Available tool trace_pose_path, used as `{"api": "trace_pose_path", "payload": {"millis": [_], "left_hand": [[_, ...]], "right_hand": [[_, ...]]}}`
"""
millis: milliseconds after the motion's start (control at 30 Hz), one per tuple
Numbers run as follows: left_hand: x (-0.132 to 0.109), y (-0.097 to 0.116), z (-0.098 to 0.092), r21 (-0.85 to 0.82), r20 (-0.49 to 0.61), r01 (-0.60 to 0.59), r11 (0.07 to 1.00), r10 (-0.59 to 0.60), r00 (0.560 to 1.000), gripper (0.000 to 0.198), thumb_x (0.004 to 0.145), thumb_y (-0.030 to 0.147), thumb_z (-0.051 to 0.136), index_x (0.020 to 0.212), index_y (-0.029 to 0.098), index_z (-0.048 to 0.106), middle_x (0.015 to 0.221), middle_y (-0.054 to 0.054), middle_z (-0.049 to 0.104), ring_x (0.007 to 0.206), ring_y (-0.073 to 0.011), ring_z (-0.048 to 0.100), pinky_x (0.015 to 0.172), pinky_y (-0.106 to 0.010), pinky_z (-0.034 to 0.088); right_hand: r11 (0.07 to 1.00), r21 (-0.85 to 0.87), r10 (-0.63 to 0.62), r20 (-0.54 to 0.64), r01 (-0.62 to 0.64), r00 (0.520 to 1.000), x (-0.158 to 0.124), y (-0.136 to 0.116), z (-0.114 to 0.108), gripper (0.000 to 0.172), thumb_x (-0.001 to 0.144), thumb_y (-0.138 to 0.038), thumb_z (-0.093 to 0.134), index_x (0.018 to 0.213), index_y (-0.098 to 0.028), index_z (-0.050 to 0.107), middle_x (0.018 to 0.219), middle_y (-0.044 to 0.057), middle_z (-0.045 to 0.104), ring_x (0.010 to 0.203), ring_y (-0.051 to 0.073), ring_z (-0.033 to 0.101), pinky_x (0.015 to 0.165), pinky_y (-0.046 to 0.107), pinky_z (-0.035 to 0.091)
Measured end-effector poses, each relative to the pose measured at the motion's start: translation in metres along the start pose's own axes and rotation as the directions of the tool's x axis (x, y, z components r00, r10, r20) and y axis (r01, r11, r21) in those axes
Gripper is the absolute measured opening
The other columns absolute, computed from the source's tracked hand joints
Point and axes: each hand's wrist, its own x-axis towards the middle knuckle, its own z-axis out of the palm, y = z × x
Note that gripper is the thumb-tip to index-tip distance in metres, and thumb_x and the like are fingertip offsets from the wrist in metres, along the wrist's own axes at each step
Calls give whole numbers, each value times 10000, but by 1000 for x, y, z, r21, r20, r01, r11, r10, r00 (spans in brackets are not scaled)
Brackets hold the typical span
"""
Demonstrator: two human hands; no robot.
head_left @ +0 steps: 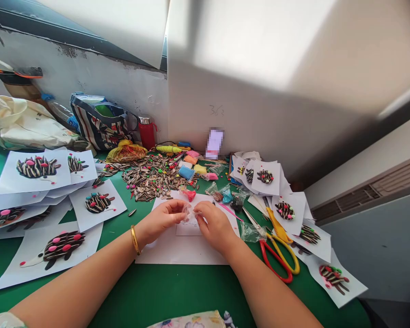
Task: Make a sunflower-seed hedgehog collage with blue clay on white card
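Over the middle of the table, my left hand [164, 219], with a gold bangle at its wrist, pinches one side of a small clear plastic bag [189, 212]. The fingers of my right hand [216, 223] grip the bag's other side. What the bag contains, if anything, I cannot make out. Beneath both hands lies a large white sheet [187, 256]. A smaller white card [186, 230] with a line drawing rests on it, partly covered by my fingers. Just beyond my hands sits a red lump of modelling clay [189, 195], and a blue wrapped lump [227, 196] is to the right.
Striped sunflower seeds [153, 177] are heaped beyond the sheet, near coloured clay blocks [186, 172]. Scissors with red and yellow handles [276, 257] lie right, beside a yellow-handled cutter [276, 223]. Hedgehog pictures [63, 248] are spread on both sides. A red flask [146, 133] stands behind.
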Motion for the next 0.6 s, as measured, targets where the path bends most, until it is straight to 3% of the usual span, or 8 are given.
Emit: {"api": "trace_pose_path", "payload": {"millis": [300,467,600], "left_hand": [[-2,1,2,104,6,-33,994,32,999,329,724,454,727,810,178,570,764,3,568,695,-128,518,637,-249,418],[-3,3,3,69,-13,-26,997,26,1000,380,670,433,774,738,187,492,706,35,522,654,-108,481,618,-241,392],[-4,6,4,71,-49,-42,997,46,998,375,660,429,779,791,189,523,736,36,525,653,-105,475,611,-238,383]], "right_hand": [[998,13,-56,42,55,998,0,-6,3,211,911,-134,482,1059,-232,595,1057,68,633,953,192,601,823,329,502],[998,50,-38,-14,38,999,-1,-5,2,239,914,-137,480,1112,-232,575,1081,82,616,986,207,588,847,357,505],[994,102,-36,-42,40,998,-2,-4,3,299,922,-149,484,1195,-251,549,1119,88,593,1021,206,578,869,369,520]]}}
